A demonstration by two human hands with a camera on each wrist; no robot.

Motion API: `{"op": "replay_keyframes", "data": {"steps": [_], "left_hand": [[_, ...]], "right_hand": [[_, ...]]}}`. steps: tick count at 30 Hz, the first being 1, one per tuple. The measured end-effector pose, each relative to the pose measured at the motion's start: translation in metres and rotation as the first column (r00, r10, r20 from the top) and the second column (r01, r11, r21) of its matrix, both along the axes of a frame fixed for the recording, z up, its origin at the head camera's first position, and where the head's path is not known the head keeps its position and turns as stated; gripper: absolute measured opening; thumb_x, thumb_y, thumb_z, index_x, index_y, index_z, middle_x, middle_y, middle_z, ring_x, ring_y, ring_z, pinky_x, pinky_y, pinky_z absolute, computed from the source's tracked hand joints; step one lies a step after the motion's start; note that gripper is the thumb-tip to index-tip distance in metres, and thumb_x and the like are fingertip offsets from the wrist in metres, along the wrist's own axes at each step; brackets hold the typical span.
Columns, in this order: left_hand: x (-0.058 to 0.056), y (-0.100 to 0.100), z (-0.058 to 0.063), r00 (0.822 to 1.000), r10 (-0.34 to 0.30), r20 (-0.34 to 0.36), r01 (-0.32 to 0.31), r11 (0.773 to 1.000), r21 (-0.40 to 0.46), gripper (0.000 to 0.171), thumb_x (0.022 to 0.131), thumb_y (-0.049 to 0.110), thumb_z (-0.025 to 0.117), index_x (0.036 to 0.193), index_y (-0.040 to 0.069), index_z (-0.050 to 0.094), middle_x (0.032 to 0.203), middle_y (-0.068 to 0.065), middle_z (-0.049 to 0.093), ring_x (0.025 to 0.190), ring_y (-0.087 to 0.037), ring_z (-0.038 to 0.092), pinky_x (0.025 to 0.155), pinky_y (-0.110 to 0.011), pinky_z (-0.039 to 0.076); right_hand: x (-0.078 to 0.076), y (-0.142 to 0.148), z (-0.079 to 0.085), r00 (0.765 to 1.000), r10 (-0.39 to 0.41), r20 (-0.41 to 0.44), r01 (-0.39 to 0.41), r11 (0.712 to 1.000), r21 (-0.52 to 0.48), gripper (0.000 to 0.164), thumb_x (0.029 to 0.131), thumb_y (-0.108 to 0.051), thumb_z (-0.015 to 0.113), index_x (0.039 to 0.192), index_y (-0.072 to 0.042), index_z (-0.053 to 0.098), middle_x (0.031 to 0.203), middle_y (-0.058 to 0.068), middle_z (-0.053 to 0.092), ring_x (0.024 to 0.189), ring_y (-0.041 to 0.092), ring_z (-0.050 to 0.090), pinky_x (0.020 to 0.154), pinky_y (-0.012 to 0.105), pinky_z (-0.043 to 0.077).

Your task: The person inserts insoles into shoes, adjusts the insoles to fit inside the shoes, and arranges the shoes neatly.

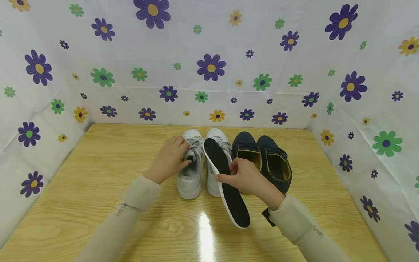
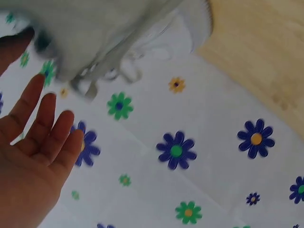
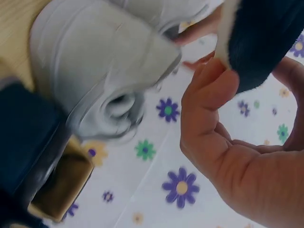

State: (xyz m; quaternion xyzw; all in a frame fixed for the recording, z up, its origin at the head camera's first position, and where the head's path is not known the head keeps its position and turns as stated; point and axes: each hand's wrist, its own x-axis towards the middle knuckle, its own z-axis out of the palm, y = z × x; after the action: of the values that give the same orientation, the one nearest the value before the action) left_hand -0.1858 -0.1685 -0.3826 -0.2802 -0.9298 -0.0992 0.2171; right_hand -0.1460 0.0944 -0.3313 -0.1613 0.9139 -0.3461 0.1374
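My right hand (image 1: 247, 177) pinches a long black insole (image 1: 236, 205) with a white edge between thumb and fingers. It hangs slantwise over the right white sneaker (image 1: 216, 134), hiding part of it. At the opening of the left white sneaker (image 1: 190, 188) is my left hand (image 1: 170, 159), thumb near its collar and tongue. Its fingers (image 2: 61, 135) look loosely extended in the left wrist view, with nothing held. Whether the thumb touches the shoe, I cannot tell. In the right wrist view, the insole (image 3: 263, 42) is gripped near the top right.
Two dark navy shoes (image 1: 243, 139) with tan linings stand right of the sneakers, toes toward the back. The wooden tabletop (image 1: 114, 160) is bordered by a white flowered cloth (image 1: 183, 47) at the back and sides. A small dark item (image 1: 266, 216) shows by my right cuff.
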Motion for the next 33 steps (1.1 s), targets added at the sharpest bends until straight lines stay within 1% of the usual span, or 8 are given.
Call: {"op": "replay_keyframes", "data": {"steps": [2,4,9,14,17,24,30,33], "left_hand": [[-0.005,0.001,-0.01,1.0,0.006,-0.001,-0.006,1.0,-0.029,0.032,0.076,0.014,0.082,0.089,0.003,0.055,0.092,-0.01,0.048,0.088,-0.028,0.047,0.079,-0.042,0.042],[-0.01,0.001,-0.016,1.0,-0.005,-0.012,0.005,1.0,-0.021,0.028,0.076,0.009,0.079,0.087,0.003,0.053,0.092,-0.01,0.048,0.087,-0.028,0.046,0.078,-0.042,0.042],[-0.02,-0.001,-0.016,0.996,-0.085,-0.016,0.085,0.996,0.004,0.016,0.08,-0.002,0.068,0.089,0.004,0.056,0.092,-0.011,0.057,0.085,-0.028,0.053,0.078,-0.041,0.046],[-0.027,-0.002,-0.008,0.989,-0.116,0.096,0.118,0.993,-0.018,0.014,0.087,-0.003,0.062,0.094,0.008,0.058,0.085,-0.008,0.064,0.074,-0.026,0.06,0.065,-0.038,0.05],[-0.031,-0.001,-0.003,0.98,-0.115,0.16,0.122,0.992,-0.037,0.014,0.089,-0.003,0.06,0.097,0.009,0.059,0.085,-0.007,0.066,0.072,-0.023,0.061,0.064,-0.037,0.051],[-0.037,0.001,0.005,0.957,-0.1,0.272,0.117,0.992,-0.046,0.015,0.09,-0.001,0.061,0.1,0.011,0.061,0.086,-0.006,0.068,0.071,-0.02,0.061,0.066,-0.036,0.052],[-0.036,0.001,0.009,0.948,-0.102,0.302,0.12,0.992,-0.042,0.015,0.089,-0.002,0.062,0.099,0.01,0.063,0.088,-0.007,0.069,0.07,-0.018,0.059,0.065,-0.036,0.052],[-0.036,0.0,0.009,0.945,-0.115,0.307,0.127,0.992,-0.022,0.016,0.089,-0.003,0.061,0.098,0.011,0.063,0.086,-0.006,0.068,0.066,-0.017,0.055,0.062,-0.034,0.049]], "right_hand": [[0.003,-0.007,0.001,0.999,0.039,0.036,-0.038,0.999,-0.001,0.037,0.081,-0.038,0.073,0.084,-0.004,0.058,0.072,0.004,0.055,0.062,0.016,0.051,0.057,0.028,0.043],[0.005,-0.013,0.004,0.993,0.101,0.059,-0.102,0.995,0.015,0.037,0.081,-0.038,0.072,0.069,-0.009,0.052,0.059,0.0,0.046,0.05,0.013,0.042,0.049,0.026,0.036],[0.003,-0.027,0.013,0.97,0.232,0.073,-0.239,0.965,0.105,0.048,0.081,-0.035,0.067,0.049,-0.017,0.035,0.044,-0.008,0.027,0.039,0.009,0.025,0.042,0.023,0.024],[-0.008,-0.042,0.021,0.957,0.251,0.149,-0.27,0.955,0.126,0.05,0.083,-0.036,0.066,0.048,-0.018,0.036,0.043,-0.008,0.029,0.039,0.009,0.029,0.042,0.024,0.027],[-0.015,-0.05,0.024,0.948,0.248,0.198,-0.278,0.95,0.141,0.052,0.085,-0.037,0.067,0.048,-0.017,0.038,0.043,-0.006,0.031,0.039,0.011,0.033,0.042,0.025,0.03],[-0.031,-0.072,0.028,0.94,0.268,0.212,-0.32,0.91,0.264,0.048,0.087,-0.044,0.065,0.055,-0.013,0.047,0.045,-0.003,0.039,0.04,0.013,0.043,0.044,0.026,0.039],[-0.04,-0.092,0.031,0.94,0.244,0.24,-0.315,0.889,0.331,0.044,0.088,-0.046,0.064,0.064,-0.01,0.055,0.044,-0.001,0.039,0.037,0.012,0.041,0.041,0.025,0.037],[-0.043,-0.099,0.031,0.936,0.25,0.249,-0.327,0.88,0.345,0.046,0.088,-0.045,0.064,0.059,-0.011,0.052,0.042,-0.001,0.038,0.037,0.012,0.04,0.042,0.025,0.038]]}}
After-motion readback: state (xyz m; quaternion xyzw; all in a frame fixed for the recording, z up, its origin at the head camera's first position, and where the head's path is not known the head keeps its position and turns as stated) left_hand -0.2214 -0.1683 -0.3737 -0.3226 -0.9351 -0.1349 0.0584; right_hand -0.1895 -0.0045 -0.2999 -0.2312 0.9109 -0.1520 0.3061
